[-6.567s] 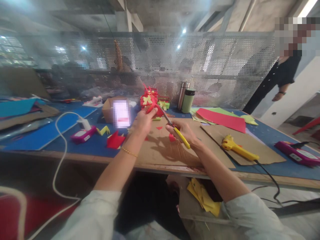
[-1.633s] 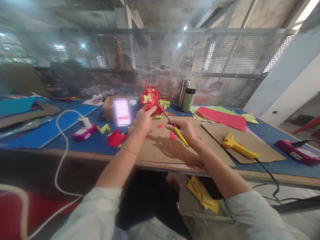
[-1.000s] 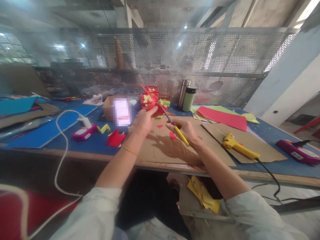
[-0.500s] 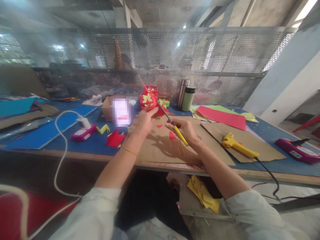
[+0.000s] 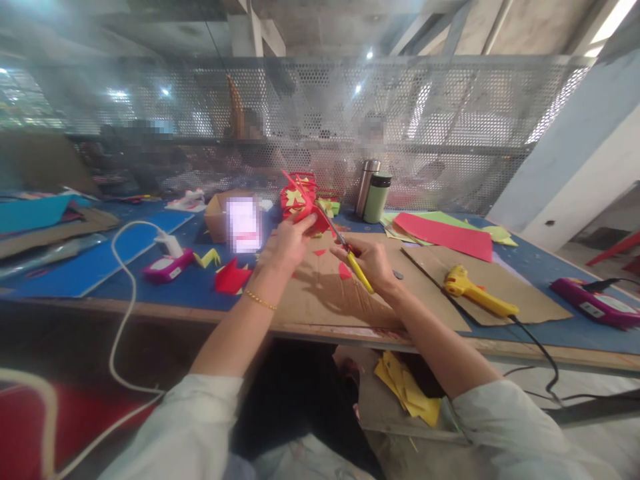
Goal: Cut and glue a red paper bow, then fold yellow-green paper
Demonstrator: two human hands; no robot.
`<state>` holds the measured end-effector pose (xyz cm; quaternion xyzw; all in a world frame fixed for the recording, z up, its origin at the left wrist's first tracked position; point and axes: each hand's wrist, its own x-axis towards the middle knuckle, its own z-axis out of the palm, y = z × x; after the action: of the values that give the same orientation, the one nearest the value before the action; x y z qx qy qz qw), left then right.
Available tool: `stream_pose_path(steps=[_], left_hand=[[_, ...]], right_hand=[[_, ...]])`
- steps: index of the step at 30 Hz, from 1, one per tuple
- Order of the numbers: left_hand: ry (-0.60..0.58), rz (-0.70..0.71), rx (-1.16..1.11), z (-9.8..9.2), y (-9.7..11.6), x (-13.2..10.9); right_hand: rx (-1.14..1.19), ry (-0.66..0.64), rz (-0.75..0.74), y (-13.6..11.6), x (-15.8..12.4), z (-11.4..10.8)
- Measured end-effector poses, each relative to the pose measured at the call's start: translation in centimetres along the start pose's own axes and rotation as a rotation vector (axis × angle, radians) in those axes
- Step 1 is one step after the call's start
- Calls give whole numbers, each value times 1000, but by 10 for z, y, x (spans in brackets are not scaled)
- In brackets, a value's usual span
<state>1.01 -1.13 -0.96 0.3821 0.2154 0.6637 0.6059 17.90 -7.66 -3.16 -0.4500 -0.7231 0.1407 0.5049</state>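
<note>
The left hand (image 5: pixel 290 243) was closed in a pinch, thumb on top, and gripped a red paper piece (image 5: pixel 323 223) above the far part of a cardboard sheet (image 5: pixel 310 307). The right hand (image 5: pixel 367 263) was curled around the yellow-handled scissors (image 5: pixel 360 272), with the handles directed back toward the wrist. The blades extended forward and to the left, up to the red paper piece; the opening between them appeared narrow, but blur prevented a firm reading.

The cardboard sheet lay flat on the blue worktop (image 5: pixel 193 293) and carried small red scraps (image 5: pixel 345 271). Behind the left hand stood a red paper item with a yellow bow (image 5: pixel 294 198), with a small green box (image 5: pixel 330 207) just beside it. A green bottle (image 5: pixel 376 202) and a steel bottle (image 5: pixel 367 171) stood upright farther right.

To the left of the cardboard sheet, a red folded paper (image 5: pixel 233 275) and a yellow folded strip (image 5: pixel 207 258) rested near a purple power unit (image 5: pixel 167 267) fitted with a white plug (image 5: pixel 171 245). A bright, blurred screen (image 5: pixel 243 225) stood in front of a brown box (image 5: pixel 215 217).

To the right, a yellow glue gun (image 5: pixel 480 293) rested on a second cardboard piece (image 5: pixel 533 300). A large red sheet (image 5: pixel 443 237) lay beyond it, over green paper (image 5: pixel 435 219).
</note>
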Motion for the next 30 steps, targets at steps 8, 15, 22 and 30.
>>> stream_pose_path(steps=[8,15,22,30], left_hand=[[-116,-135,-87,1,13,-9],[-448,-346,-13,0,11,-24],[-498,-333,209,4,3,-28],[-385,-164,476,-12,1,-13]], right_hand=[[284,209,201,17,11,-9],[742,165,228,6,15,-14],[788,98,217,1,13,-17],[433,144,150,20,18,-25]])
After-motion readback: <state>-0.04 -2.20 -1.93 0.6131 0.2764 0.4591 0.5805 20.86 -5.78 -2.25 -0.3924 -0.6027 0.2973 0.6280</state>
